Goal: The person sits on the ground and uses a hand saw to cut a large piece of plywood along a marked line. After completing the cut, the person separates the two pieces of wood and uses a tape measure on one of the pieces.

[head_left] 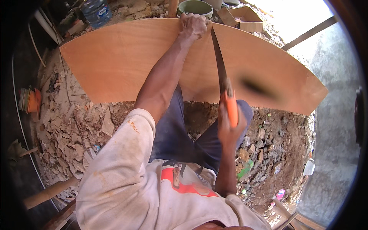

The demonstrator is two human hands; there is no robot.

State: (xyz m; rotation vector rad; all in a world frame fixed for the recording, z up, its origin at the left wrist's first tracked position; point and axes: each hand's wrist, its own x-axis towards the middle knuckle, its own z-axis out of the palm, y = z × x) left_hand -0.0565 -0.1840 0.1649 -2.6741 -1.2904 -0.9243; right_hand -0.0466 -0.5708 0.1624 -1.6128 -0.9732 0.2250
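Item: plywood panel point(126, 61), one, reddish-brown, wide and thin, with smooth face and faint grain. Edges bow in the fisheye view; true outline not certain. A dark blurred patch sits over its right part; whether a mark or something on the lens, cannot tell.

Location: in front of the person, above rubble-strewn ground point(61, 130), with the trousered knees overlapping its near edge. A green bucket point(195, 8) and an open cardboard box point(249, 26) stand beyond the far edge.

Tool: handsaw point(219, 59), dark tapering blade, orange handle; blade lies across the panel, narrow end near the far edge.

Grip, left hand point(193, 27): fingers folded over the far edge, beside the blade's end. Grip, right hand point(229, 128): closed around the handle.

Progress: sawing judged under way. Depth of cut not visible under the blade. Panel appears in one piece; separation judged outstanding.
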